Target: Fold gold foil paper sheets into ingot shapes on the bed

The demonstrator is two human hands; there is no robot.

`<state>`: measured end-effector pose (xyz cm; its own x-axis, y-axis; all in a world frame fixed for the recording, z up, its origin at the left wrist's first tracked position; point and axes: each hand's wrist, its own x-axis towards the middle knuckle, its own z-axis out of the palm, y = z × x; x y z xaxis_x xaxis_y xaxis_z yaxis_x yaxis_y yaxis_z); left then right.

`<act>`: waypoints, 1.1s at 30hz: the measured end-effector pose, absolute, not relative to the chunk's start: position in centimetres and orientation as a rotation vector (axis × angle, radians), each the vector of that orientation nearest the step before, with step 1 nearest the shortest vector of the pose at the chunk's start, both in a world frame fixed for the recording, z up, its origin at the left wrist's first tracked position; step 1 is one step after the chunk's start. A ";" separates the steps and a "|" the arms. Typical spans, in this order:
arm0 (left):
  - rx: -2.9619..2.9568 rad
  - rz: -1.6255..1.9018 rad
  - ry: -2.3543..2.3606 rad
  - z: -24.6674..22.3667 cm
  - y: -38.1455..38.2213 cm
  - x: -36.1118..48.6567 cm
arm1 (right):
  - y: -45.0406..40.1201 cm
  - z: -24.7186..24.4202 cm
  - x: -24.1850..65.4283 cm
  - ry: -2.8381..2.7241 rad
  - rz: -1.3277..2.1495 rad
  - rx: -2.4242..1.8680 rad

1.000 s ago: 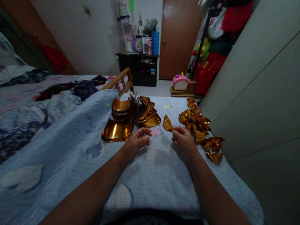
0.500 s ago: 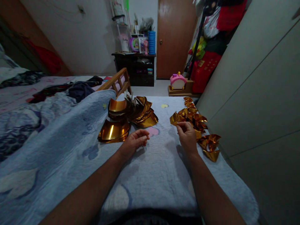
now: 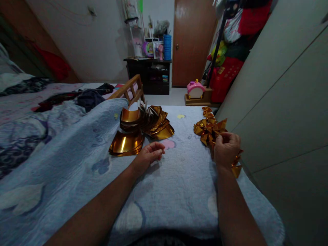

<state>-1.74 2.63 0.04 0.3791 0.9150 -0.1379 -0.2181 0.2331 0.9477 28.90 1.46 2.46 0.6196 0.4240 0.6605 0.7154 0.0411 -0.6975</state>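
My right hand [image 3: 227, 150] is closed in a pinch on a folded gold paper piece [image 3: 220, 125], over the right side of the blue quilt. Around and under it lies a cluster of folded gold paper pieces [image 3: 202, 128], partly hidden by the hand. My left hand [image 3: 150, 155] rests on the quilt with its fingers apart and loosely bent, holding nothing. Just beyond it are stacks of curved gold paper sheets [image 3: 126, 141], with more sheets fanned out [image 3: 161, 126] behind and to the right.
The pale blue quilt [image 3: 176, 191] covers the surface and runs up to the left. A wooden rail [image 3: 128, 89] stands behind the paper stacks. Along the right is a pale cabinet front [image 3: 276, 102]. A pink toy [image 3: 195, 89] sits on the floor near the door.
My right hand has moved right with the folded gold paper piece, from the cluster's left side to over its right side. My left hand has barely moved.
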 end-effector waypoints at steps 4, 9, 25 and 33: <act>1.061 0.933 0.850 0.1 2.7 -1.7 | 1.2 2.6 29.7 -0.956 -0.360 -1.678; 1.220 0.983 0.900 0.6 2.7 -1.7 | 1.2 2.1 30.6 -0.986 -0.313 -1.788; 2.079 1.389 1.766 1.7 4.0 -3.9 | 1.4 0.6 24.9 -1.444 -0.278 -1.495; 2.028 0.981 1.897 1.1 5.8 -5.6 | 1.8 -0.5 24.0 -1.531 0.027 -1.444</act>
<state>-5.59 5.81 1.07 -0.0415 0.9436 0.3284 0.8135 -0.1589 0.5594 24.00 1.77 -0.50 0.2012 0.7639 0.6132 0.7420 0.2899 -0.6045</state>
